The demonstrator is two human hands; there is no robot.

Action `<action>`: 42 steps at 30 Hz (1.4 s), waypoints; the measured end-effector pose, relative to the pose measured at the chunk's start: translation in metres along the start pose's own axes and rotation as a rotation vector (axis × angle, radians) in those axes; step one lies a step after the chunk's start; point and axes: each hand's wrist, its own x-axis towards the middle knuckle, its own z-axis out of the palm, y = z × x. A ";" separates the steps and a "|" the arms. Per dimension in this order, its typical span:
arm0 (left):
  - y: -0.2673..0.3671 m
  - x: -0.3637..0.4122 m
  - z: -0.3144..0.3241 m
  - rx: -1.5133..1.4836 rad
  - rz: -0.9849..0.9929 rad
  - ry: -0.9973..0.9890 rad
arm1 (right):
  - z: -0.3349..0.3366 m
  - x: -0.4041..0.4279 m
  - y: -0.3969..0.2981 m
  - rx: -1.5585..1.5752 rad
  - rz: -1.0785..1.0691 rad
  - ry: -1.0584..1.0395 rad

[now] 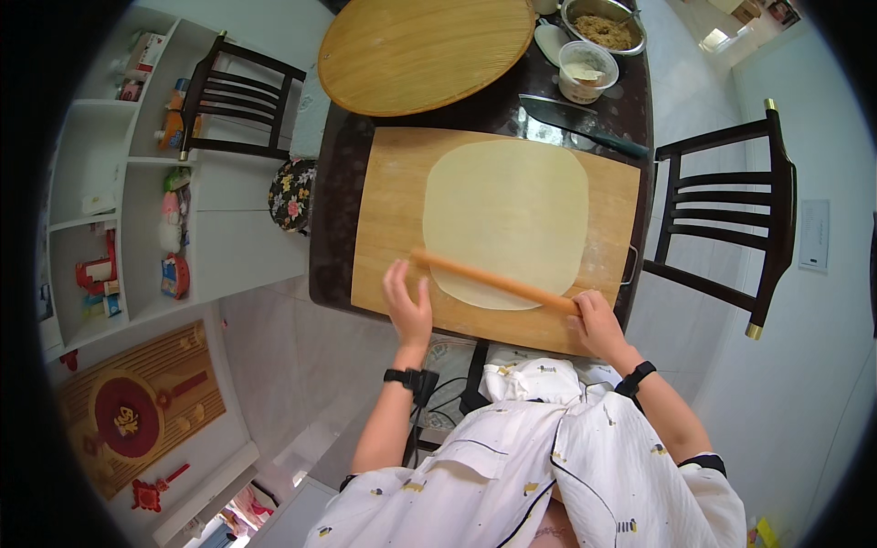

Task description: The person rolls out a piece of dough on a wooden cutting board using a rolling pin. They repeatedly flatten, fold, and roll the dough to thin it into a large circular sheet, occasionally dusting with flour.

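Observation:
A wide, thin sheet of rolled dough (507,212) with rounded corners lies flat on a wooden board (390,185). Across its near edge slants a wooden rolling pin (493,279), its left end farther from me than its right. My right hand (596,318) grips the pin's right end. Beside the pin's left end is my left hand (409,301), thumb and fingers apart, holding nothing; whether a finger touches the pin I cannot tell.
Beyond the board on the dark table (336,226) lie a cleaver (582,128), a plastic tub of white powder (587,72), a metal bowl of filling (603,27) and a round wooden lid or board (425,51). Dark chairs (719,219) flank the table. A metal handle (633,265) sticks out at the board's right edge.

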 end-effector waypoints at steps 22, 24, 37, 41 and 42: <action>0.022 0.135 0.037 -0.097 -0.293 -0.694 | 0.082 0.101 -0.102 0.371 0.516 -0.154; 0.065 0.135 0.046 -0.155 -0.084 -0.754 | 0.085 0.102 -0.103 0.307 0.485 -0.166; -0.005 0.077 0.070 0.047 0.409 -0.575 | 0.063 0.041 -0.060 0.412 0.480 -0.121; -0.024 0.076 0.062 0.049 0.391 -0.495 | 0.056 0.025 -0.044 0.401 0.522 -0.066; -0.025 0.076 0.061 0.038 0.383 -0.470 | 0.054 0.021 -0.041 0.386 0.530 -0.054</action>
